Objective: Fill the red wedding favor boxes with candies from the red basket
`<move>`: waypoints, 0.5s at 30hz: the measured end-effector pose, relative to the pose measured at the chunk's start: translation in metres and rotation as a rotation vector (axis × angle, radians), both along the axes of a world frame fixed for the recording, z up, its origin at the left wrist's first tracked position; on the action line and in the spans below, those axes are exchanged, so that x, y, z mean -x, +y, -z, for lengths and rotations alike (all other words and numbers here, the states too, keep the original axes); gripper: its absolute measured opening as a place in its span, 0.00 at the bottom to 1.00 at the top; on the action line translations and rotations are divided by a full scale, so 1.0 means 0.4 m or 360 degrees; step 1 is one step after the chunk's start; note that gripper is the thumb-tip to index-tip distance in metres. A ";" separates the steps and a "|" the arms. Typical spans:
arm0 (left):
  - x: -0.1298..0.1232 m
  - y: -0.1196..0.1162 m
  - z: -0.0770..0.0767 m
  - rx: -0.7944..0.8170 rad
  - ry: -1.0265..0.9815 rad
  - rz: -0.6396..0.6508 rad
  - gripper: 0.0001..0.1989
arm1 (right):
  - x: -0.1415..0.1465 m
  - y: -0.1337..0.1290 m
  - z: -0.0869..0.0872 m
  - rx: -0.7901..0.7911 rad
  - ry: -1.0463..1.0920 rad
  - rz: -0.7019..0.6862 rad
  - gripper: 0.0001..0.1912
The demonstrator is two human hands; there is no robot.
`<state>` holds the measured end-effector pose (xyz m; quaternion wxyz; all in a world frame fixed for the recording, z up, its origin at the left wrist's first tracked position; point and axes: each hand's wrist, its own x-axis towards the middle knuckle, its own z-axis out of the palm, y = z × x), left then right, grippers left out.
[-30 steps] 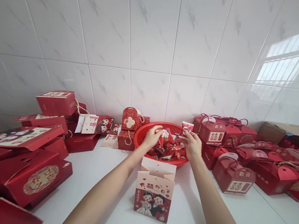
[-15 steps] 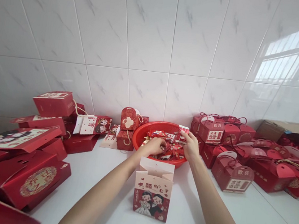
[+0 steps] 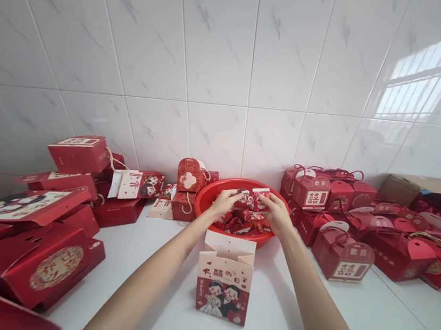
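Both hands are over a red plastic basket that holds many red-wrapped candies. My left hand pinches a small dark red packet above the basket's left part. In my right hand is a red and white packet, held close beside the other one. Nearer to me, between my forearms, a pink and red paper bag stands upright with its top open and a cartoon couple on its front.
Red gift boxes are piled on the left. More red boxes with cords stand on the right, before a cardboard box. Small boxes are left of the basket, near the tiled wall.
My left hand has risen from among the candies and now shows a dark red packet. My right hand has moved slightly left with its packet, so the two packets are closer together.
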<state>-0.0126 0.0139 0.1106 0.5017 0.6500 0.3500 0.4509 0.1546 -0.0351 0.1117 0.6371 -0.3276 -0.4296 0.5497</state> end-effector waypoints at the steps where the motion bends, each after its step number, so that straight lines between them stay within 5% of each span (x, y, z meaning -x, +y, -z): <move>1: 0.000 -0.004 -0.002 -0.0025 0.0008 0.0023 0.20 | 0.000 -0.003 -0.001 0.0010 -0.0021 -0.0048 0.21; 7: 0.002 -0.026 -0.014 -0.0261 0.0104 0.0043 0.17 | 0.001 -0.009 -0.001 0.0050 -0.0114 -0.0106 0.20; 12: -0.001 -0.009 -0.001 -0.0184 0.0155 -0.0066 0.17 | 0.003 0.010 0.009 0.0045 0.0034 0.0235 0.21; 15: 0.007 0.019 0.027 -0.0108 0.0581 0.0041 0.09 | 0.000 0.024 0.012 0.0073 0.0216 0.0372 0.19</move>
